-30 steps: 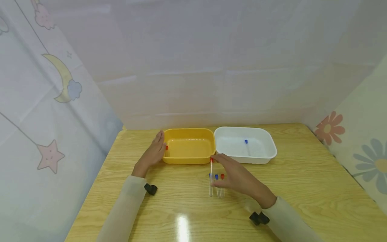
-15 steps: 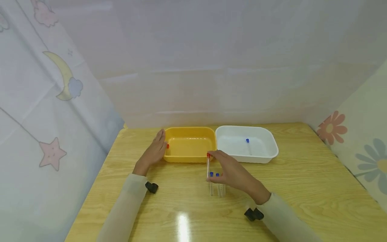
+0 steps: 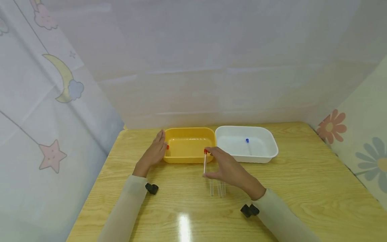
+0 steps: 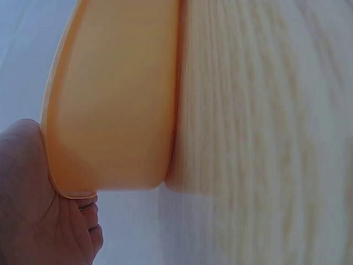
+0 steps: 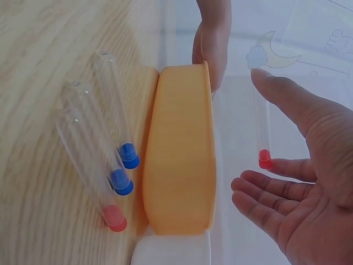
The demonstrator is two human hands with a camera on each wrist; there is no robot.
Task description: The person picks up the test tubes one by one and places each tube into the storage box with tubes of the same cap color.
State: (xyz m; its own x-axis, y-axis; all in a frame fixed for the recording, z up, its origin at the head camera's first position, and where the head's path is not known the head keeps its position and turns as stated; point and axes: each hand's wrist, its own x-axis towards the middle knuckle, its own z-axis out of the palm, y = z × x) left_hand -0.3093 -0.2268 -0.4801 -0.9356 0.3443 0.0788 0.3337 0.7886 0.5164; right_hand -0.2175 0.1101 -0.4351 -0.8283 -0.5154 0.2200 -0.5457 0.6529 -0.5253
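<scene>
My right hand pinches a clear test tube with a red cap lengthwise, thumb at its bottom end and index finger at the cap. It is held up before the front rim of the yellow tray. Against that tray's left end rests my left hand, its fingers fairly straight along the wall. Another red-capped test tube lies inside the tray by that end. On the table below my right hand are three more capped tubes; the right wrist view shows two blue caps and one red cap.
A white tray stands just right of the yellow one, with a blue-capped tube in it. Both trays sit near the back of the wooden table, before a pale cloth backdrop.
My right hand has raised the red-capped tube off the table group and carried it left and forward to the yellow tray's front rim. The left hand has stayed at the tray.
</scene>
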